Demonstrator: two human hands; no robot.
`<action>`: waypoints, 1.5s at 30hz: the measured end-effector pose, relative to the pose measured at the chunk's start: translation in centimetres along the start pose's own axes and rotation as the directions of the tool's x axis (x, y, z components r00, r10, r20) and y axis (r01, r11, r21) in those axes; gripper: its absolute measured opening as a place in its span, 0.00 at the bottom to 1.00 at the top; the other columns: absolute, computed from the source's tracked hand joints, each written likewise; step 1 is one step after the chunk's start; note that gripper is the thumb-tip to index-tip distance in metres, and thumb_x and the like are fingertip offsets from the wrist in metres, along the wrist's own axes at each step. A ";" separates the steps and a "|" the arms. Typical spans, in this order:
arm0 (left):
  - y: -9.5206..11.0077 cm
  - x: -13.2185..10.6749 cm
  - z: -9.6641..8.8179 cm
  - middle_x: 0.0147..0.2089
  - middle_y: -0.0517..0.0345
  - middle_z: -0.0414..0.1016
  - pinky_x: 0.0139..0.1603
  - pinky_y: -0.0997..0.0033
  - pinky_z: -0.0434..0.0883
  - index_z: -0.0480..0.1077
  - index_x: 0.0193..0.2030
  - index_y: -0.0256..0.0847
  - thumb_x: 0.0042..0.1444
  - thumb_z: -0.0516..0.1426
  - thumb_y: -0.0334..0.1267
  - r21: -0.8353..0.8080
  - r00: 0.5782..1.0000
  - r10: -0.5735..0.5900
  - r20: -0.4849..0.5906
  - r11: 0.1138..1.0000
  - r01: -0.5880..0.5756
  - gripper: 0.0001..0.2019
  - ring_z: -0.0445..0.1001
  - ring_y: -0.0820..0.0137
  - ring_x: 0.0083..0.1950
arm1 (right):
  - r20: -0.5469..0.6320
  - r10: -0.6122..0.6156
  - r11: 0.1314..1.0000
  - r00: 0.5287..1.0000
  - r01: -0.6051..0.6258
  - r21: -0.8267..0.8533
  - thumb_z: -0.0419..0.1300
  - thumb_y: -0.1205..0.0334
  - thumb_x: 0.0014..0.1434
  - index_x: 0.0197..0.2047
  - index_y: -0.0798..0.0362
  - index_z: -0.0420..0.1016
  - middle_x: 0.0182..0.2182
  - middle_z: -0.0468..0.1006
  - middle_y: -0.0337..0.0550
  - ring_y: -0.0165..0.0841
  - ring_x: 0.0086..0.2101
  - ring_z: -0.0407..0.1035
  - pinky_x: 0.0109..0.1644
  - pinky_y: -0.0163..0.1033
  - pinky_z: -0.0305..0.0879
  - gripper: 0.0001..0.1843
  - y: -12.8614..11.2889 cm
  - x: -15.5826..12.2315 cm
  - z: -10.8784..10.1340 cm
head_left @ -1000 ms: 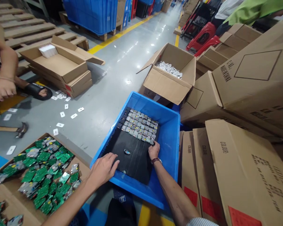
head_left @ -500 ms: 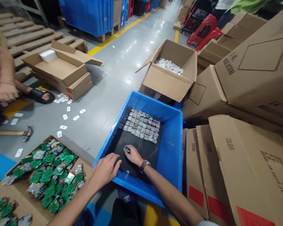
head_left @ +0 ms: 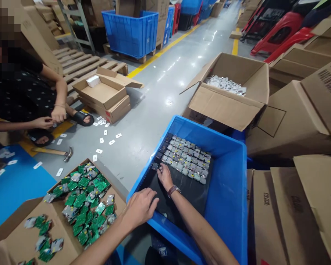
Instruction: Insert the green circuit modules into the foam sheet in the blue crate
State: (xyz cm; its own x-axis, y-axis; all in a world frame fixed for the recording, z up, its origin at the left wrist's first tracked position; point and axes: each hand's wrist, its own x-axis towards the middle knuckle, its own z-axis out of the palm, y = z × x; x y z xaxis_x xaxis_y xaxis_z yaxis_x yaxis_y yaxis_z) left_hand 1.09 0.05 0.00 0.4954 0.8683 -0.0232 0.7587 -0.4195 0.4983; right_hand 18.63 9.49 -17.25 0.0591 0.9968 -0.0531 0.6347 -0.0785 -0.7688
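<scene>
In the head view, my right hand (head_left: 165,176), with a brown-strapped watch at the wrist, reaches into a blue plastic bin (head_left: 228,154). Its fingers are closed around a small circuit board (head_left: 155,166) at the left end of the rows; the fingertips partly hide the contact. Rows of small grey-and-black circuit boards (head_left: 186,156) lie side by side on a black sheet (head_left: 191,197) in the bin. My left hand (head_left: 142,207) rests over the bin's near left rim, fingers loosely outstretched and holding nothing.
Left of the bin stands an open carton (head_left: 38,208) of loose green circuit boards (head_left: 84,198). A hammer (head_left: 55,151) and scattered white plates (head_left: 99,151) lie on the floor near a seated person (head_left: 24,95). Cartons (head_left: 278,209) line the right; another box (head_left: 226,106) holds white parts.
My right hand has moved forward and left across the black sheet, with the small board, to the row ends. My left hand stays at the rim. The camera has turned left.
</scene>
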 end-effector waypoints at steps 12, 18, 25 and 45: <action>0.1 0.0 0.1 0.43 0.52 0.79 0.42 0.63 0.76 0.73 0.45 0.43 0.69 0.50 0.40 0.001 1.000 -0.007 0.019 1.000 0.007 0.11 0.79 0.61 0.44 | -0.019 0.092 0.982 0.996 -0.094 -0.162 0.56 0.55 0.64 0.58 0.50 0.70 0.39 0.77 0.46 0.39 0.42 0.73 0.44 0.40 0.66 0.20 -2.2 1.0 0.8; 0.0 -0.1 0.3 0.42 0.52 0.78 0.43 0.65 0.76 0.73 0.44 0.43 0.68 0.51 0.40 -0.006 1.000 -0.001 -0.005 1.000 0.001 0.10 0.79 0.62 0.44 | -0.040 0.092 0.996 0.995 -0.093 -0.009 0.58 0.53 0.60 0.57 0.55 0.71 0.34 0.77 0.44 0.38 0.36 0.73 0.42 0.41 0.69 0.24 -3.2 0.6 0.0; 0.0 -0.1 0.4 0.44 0.51 0.79 0.46 0.63 0.77 0.73 0.46 0.42 0.67 0.52 0.39 -0.162 0.990 0.067 -0.124 0.983 -0.087 0.09 0.79 0.62 0.46 | 0.098 -0.009 0.949 0.995 -0.023 0.316 0.59 0.46 0.61 0.54 0.55 0.75 0.36 0.80 0.47 0.37 0.34 0.75 0.41 0.42 0.73 0.25 -8.2 -4.8 -4.5; -11.2 -24.9 3.3 0.48 0.47 0.75 0.56 0.54 0.71 0.72 0.55 0.37 0.62 0.54 0.42 -0.207 0.585 -0.767 -0.264 0.637 0.743 0.18 0.72 0.56 0.53 | 0.378 -0.300 0.838 0.876 0.432 -0.335 0.55 0.39 0.63 0.56 0.47 0.72 0.44 0.80 0.50 0.45 0.44 0.77 0.45 0.47 0.73 0.27 -11.5 -19.5 -10.9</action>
State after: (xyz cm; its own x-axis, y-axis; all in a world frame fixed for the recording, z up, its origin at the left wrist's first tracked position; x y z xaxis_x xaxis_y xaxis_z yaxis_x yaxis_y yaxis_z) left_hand -18.35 -17.76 -7.90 -0.4041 0.8993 -0.1669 0.7638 0.4322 0.4793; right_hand 18.57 -9.14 -0.48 -0.4299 0.9011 -0.0564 0.8152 0.3605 -0.4532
